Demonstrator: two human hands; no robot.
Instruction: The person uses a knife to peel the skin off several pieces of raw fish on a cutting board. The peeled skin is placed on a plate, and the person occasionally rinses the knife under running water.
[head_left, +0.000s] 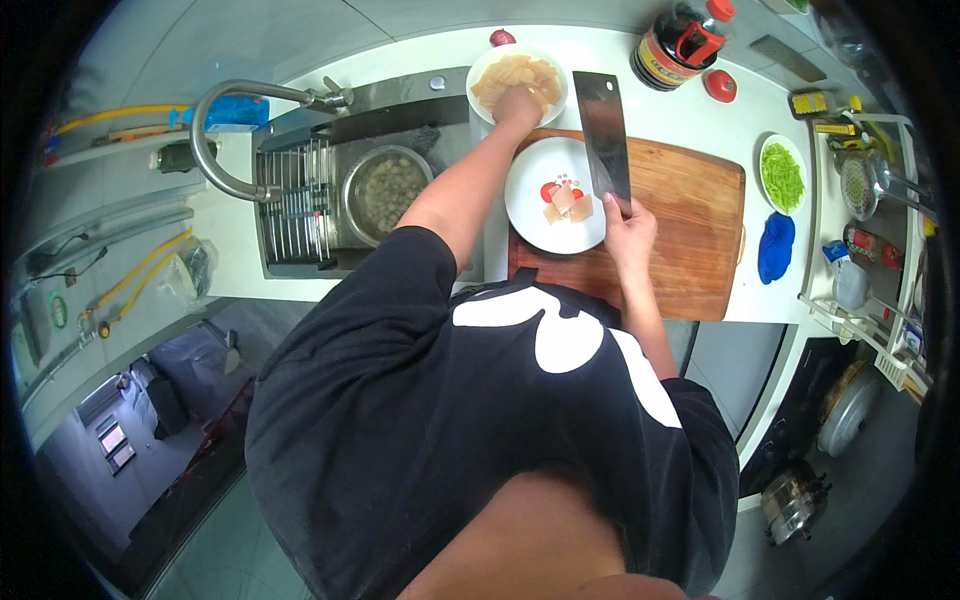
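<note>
My left hand (519, 106) reaches into a white bowl (480, 67) of thin pale slices (517, 71); its fingertips are hidden among them. A white plate (532, 169) with a printed red pattern lies partly on the wooden cutting board (686, 225) and carries several pale slices (570, 206). My right hand (630, 225) holds a cleaver (604, 131) at its lower end, near the plate's right edge. The broad blade points away from me and overlaps the plate's rim and the board.
Left of the board, a sink (450, 161) holds a metal bowl (386, 195) and a dish rack (296, 206), under a curved faucet (206, 142). Behind are a red onion (502, 37), a dark sauce bottle (675, 49) and a tomato (721, 86). Sliced green vegetable (782, 176) and a blue cloth (775, 249) lie right.
</note>
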